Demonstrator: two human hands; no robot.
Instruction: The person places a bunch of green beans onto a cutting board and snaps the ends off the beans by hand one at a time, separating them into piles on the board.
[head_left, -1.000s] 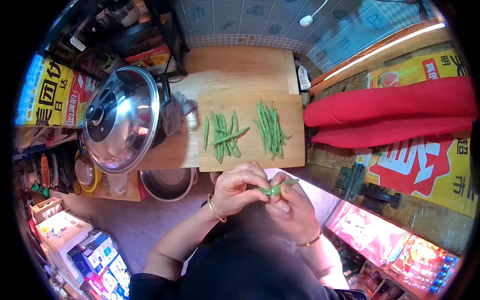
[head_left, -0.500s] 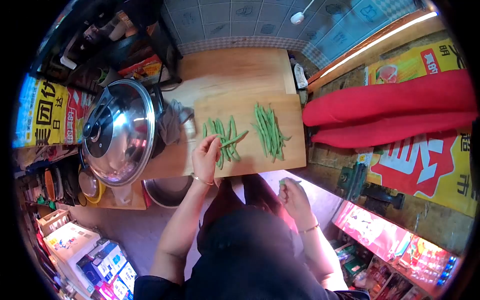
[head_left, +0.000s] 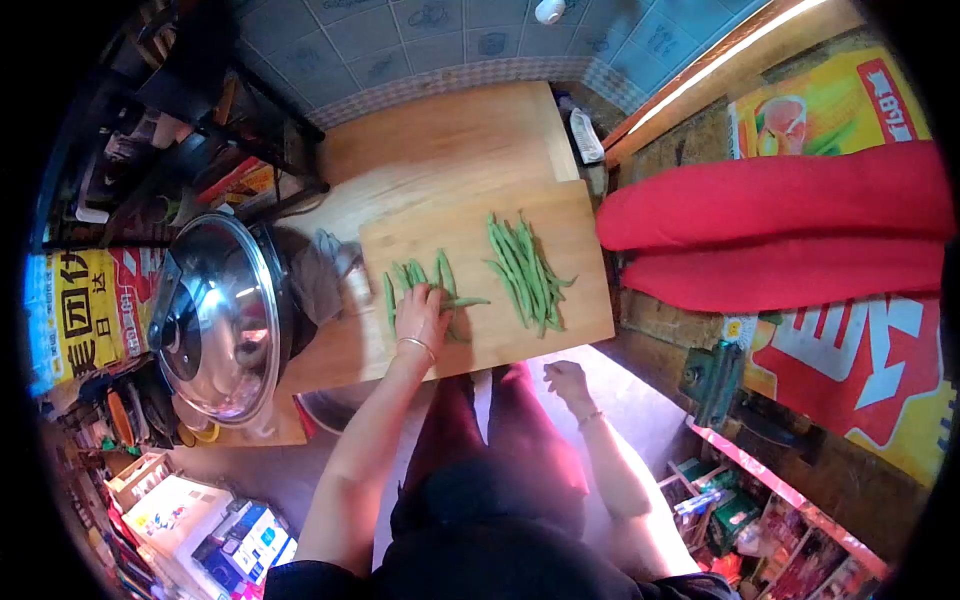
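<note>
With the left hand (head_left: 421, 318) down on the left pile of green beans (head_left: 444, 268), on the wooden cutting board (head_left: 485, 346).
Touching the beans with bent fingers, tips mostly hidden among them; cannot tell if clamped on one bean or only laid there. Wearing a bracelet (head_left: 418, 347) at this wrist. With the right hand (head_left: 568, 383) apart from the left, in front of the near edge of the board, fingers curled inward; cannot tell if pressed together on something. On the same board, further to the right, in view also the right pile of green beans (head_left: 525, 272), laid lengthwise and not touched. Under the board, in view a light wooden table (head_left: 430, 135), with a grey cloth (head_left: 322, 278) and a shiny domed lid (head_left: 222, 325) to the left.
</note>
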